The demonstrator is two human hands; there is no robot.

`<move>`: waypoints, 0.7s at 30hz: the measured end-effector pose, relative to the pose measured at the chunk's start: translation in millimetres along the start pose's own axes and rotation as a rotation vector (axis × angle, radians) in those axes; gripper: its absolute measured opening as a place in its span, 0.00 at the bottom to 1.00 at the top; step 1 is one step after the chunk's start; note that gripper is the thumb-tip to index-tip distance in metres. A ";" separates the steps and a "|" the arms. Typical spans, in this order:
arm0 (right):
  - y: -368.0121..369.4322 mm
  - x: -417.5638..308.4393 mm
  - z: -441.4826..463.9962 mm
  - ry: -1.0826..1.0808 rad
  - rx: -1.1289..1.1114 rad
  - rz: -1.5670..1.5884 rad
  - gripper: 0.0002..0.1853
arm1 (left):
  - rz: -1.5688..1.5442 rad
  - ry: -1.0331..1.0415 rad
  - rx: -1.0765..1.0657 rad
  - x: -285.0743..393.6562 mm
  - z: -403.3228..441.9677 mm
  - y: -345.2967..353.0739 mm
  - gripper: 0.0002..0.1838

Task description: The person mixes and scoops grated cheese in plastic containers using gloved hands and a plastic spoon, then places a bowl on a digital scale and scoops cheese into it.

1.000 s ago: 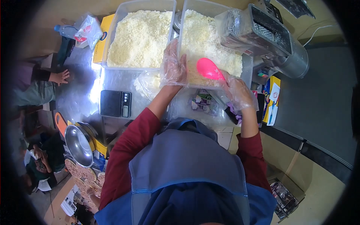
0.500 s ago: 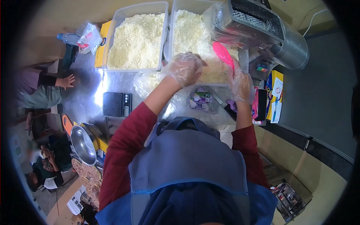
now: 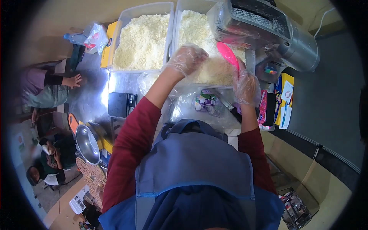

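At the far left, a co-worker's open hand [image 3: 73, 80] is at the edge of the shiny metal table [image 3: 94, 86]; below it is a round silver metal bowl [image 3: 88, 144]. Next comes a flat black digital scale [image 3: 122, 104], then 1 clear rectangular plastic bin [image 3: 143, 10] heaped with pale, crumbly shreds [image 3: 142, 42].

The left hand [image 3: 188, 59], in a clear plastic glove, is over the near left part of a 2nd clear rectangular plastic bin [image 3: 251, 58], its fingers curled narrow. I cannot tell whether they hold anything. In front of that bin lie purple-and-green printed packs [image 3: 207, 99] and a black-handled knife [image 3: 234, 111].

The bright pink plastic spoon [image 3: 227, 54] is above the shreds in the 2nd bin, its rounded end tilted up and away from the wearer. The right hand [image 3: 246, 86], also gloved, is closed around its handle. Close by on the right, a boxy, silver-and-grey grating machine [image 3: 264, 28] overhangs the bin.

For good work here, I would keep the spoon low over the bin so loose shreds fall back inside, turn it clear of the machine's overhanging edge, keep the loose glove film away from the grating parts, and bring the right wrist back wide of the knife.
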State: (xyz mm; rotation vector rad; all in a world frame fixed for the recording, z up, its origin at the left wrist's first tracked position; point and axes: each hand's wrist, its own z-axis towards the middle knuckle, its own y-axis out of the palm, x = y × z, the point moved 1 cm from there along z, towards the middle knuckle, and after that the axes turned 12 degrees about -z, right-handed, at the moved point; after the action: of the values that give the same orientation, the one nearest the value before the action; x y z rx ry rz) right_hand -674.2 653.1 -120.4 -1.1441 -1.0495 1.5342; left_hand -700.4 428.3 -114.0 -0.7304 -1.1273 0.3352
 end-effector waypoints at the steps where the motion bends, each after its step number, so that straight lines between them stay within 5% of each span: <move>1: -0.9 0.8 1.2 -0.009 -0.004 0.007 0.18 | 0.000 -0.196 -0.026 9.0 0.3 -13.5 0.08; 8: -40.5 -16.7 12.8 -0.200 -0.281 -0.009 0.18 | 0.035 -0.207 0.275 32.0 -69.2 -108.0 0.07; 10: -31.4 -33.4 14.9 -0.460 -0.455 0.015 0.19 | 0.133 -0.319 0.101 36.3 -84.9 -110.9 0.05; 13: 3.7 -59.8 33.3 -0.402 -0.645 -0.234 0.18 | 0.182 -0.450 0.014 27.2 -108.1 -94.9 0.08; 14: 12.6 -53.2 35.0 -0.403 -0.647 -0.240 0.18 | 0.222 -0.552 -0.042 21.0 -115.3 -88.1 0.09; 16: 19.1 -27.7 44.5 -0.332 -0.234 -0.137 0.18 | 0.251 -0.569 -0.087 2.5 -129.9 -79.5 0.11; 20: -3.2 -22.1 36.8 -0.279 -0.154 -0.109 0.18 | 0.342 -0.648 -0.068 -21.5 -158.5 -74.9 0.14; 21: -20.2 -43.5 31.9 -0.247 -0.282 -0.051 0.18 | 0.284 -0.621 -0.096 -24.4 -164.4 -74.6 0.15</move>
State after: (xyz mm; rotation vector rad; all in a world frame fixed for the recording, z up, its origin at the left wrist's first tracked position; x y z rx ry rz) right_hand -695.5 611.7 -86.5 -1.1240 -1.4882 1.5484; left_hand -570.1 301.0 -118.7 -0.9037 -1.6336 0.7895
